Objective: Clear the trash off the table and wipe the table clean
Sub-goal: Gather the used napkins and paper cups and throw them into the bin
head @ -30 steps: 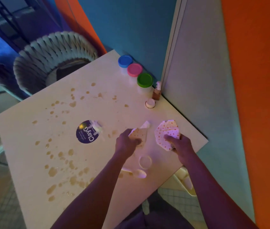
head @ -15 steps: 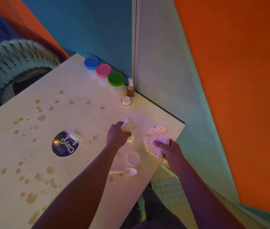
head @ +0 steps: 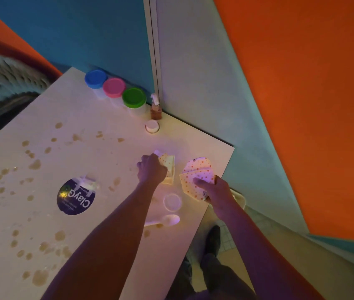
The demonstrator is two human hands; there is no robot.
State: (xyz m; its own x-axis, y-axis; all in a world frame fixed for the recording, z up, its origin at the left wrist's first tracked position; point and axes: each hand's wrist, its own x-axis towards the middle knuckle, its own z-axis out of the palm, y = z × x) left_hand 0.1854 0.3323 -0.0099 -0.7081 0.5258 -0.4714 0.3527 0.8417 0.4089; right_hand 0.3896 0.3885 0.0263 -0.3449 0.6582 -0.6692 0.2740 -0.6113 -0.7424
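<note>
showing a white tabletop (head: 41, 213) spattered with brown stains (head: 35, 164). left hand (head: 152, 171), fingers curled, grips a pale dotted wrapper (head: 168, 169) lying on the tabletop. right hand (head: 216, 191) holds a fan of red-dotted paper pieces (head: 196, 172) at the tabletop's right edge, thumb pressed on top. a clear round lid (head: 172, 202) and a white plastic spoon (head: 167, 220) lie between the forearms. a dark round "clay" label (head: 75, 197) lies to the left. three tubs with blue (head: 95, 79), pink (head: 114, 87) and green lids (head: 134, 97) stand at the far edge by the wall.
</note>
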